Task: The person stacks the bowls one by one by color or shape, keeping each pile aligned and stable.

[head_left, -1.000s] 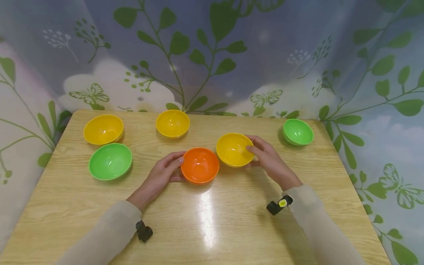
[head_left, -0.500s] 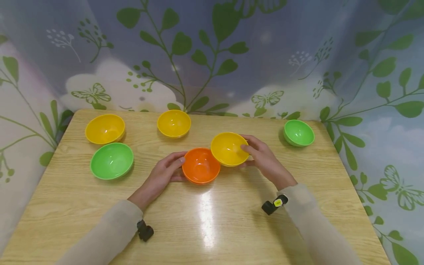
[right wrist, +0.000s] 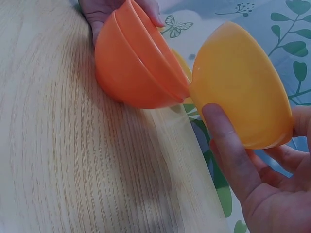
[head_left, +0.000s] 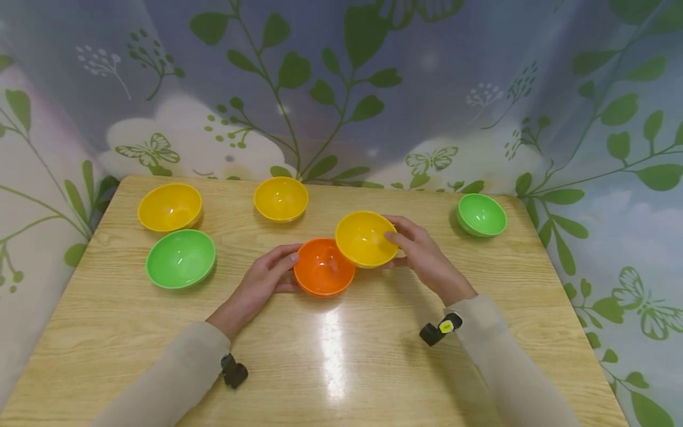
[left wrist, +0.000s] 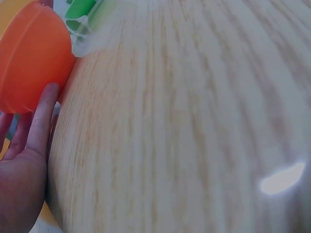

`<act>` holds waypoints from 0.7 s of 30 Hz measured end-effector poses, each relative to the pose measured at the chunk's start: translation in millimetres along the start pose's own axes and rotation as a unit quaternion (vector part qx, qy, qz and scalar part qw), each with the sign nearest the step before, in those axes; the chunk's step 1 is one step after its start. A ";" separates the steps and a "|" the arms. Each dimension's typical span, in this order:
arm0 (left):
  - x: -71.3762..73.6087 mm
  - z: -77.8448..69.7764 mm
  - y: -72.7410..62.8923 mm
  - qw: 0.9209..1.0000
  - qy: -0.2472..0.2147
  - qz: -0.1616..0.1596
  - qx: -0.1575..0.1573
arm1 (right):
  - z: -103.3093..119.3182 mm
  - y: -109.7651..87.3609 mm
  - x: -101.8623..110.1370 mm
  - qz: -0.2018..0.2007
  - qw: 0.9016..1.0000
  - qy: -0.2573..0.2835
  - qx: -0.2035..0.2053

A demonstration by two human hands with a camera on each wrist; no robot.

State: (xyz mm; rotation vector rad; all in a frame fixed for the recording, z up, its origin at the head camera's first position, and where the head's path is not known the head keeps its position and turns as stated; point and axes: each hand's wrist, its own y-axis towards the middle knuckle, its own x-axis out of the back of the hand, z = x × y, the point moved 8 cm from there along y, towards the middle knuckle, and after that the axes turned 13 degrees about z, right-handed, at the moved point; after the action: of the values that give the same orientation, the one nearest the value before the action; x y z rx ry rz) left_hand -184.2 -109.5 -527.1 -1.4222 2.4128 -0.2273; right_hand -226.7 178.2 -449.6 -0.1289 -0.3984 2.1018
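Leaf-print fabric [head_left: 187, 59] backs a wooden tabletop [head_left: 288, 362] carrying, from left, a corner yellow bowl [head_left: 169, 207], a green bowl [head_left: 180, 260] and a rear yellow bowl [head_left: 281, 200]; fingers of the left hand [head_left: 260, 279] grip an orange bowl [head_left: 322, 270], seemingly nested in another; the right hand's fingers pinch a raised yellow bowl [head_left: 365, 239] beside it; right hand [head_left: 425, 255] aside, a small green bowl [head_left: 482, 214].

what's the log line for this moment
left hand: holds nested orange bowls on table; right hand: holds yellow bowl above table; bowl contact: unclear

left grip [left wrist: 23, 177] holds orange bowl [left wrist: 36, 58], finger [left wrist: 43, 107] on outer wall | yellow bit [left wrist: 10, 12] behind | green bit [left wrist: 80, 8] top | worktop [left wrist: 170, 121], glare [left wrist: 283, 178] low right
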 end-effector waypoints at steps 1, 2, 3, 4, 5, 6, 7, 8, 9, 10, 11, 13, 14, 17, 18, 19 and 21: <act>0.1 0.4 0.2 1.000 0.000 0.000 0.001 | 0.1 0.3 -1.0 0.001 1.000 0.000 0.000; 0.3 0.7 0.4 1.000 0.001 -0.001 0.002 | 0.3 0.7 -2.2 0.003 1.000 0.000 0.000; 0.4 0.9 0.5 1.000 0.002 0.000 0.002 | 0.5 1.1 -3.3 0.005 1.000 -0.001 0.000; 0.3 1.0 0.6 1.000 0.003 0.000 0.002 | 0.6 1.4 -4.5 0.005 1.000 -0.001 0.000; 0.3 1.0 0.6 1.000 0.004 0.000 0.002 | 0.7 1.8 -5.6 0.006 1.000 -0.003 0.000; 0.4 1.1 0.6 1.000 0.004 0.000 0.002 | 0.7 2.3 -6.8 0.007 1.000 -0.004 0.000; 0.4 1.1 0.5 1.000 0.006 0.001 0.002 | 0.9 2.8 -8.1 0.008 1.000 -0.005 0.000; 0.4 0.9 0.4 1.000 0.007 0.001 0.002 | 1.0 3.4 -9.3 0.010 1.000 -0.007 0.000; 0.4 0.8 0.3 1.000 0.008 0.002 0.002 | 1.3 3.8 -10.4 0.011 1.000 -0.007 0.000; 0.3 0.7 0.3 1.000 0.007 0.002 0.002 | 1.5 4.2 -11.7 0.012 1.000 -0.007 0.000; 0.2 0.6 0.2 1.000 0.006 0.003 0.002 | 1.9 4.6 -13.0 0.013 1.000 -0.007 0.001; 0.3 0.2 0.2 1.000 0.006 0.004 0.000 | 3.3 5.0 -15.5 0.016 1.000 -0.007 0.003; 0.2 0.1 0.3 1.000 0.005 0.005 0.000 | 4.0 5.3 -16.8 0.017 1.000 -0.006 0.004; 0.1 -0.3 0.3 1.000 0.004 0.007 -0.002 | 5.8 6.1 -20.4 0.021 1.000 -0.006 0.006; 0.1 -0.4 0.2 1.000 0.004 0.007 -0.003 | 6.1 6.4 -21.4 0.022 1.000 -0.007 0.006; 0.1 -0.5 0.2 1.000 0.004 0.007 -0.004 | 6.3 6.8 -22.5 0.024 1.000 -0.007 0.006; 0.3 -0.6 0.0 1.000 0.004 0.007 -0.005 | 7.3 7.4 -24.7 0.028 1.000 -0.009 0.006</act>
State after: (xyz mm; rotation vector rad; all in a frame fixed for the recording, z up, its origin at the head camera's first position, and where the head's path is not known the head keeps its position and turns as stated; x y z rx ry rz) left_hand -184.5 -109.8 -526.6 -1.4110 2.4332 -0.2194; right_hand -221.3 152.2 -446.8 -0.1159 -0.3970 2.1610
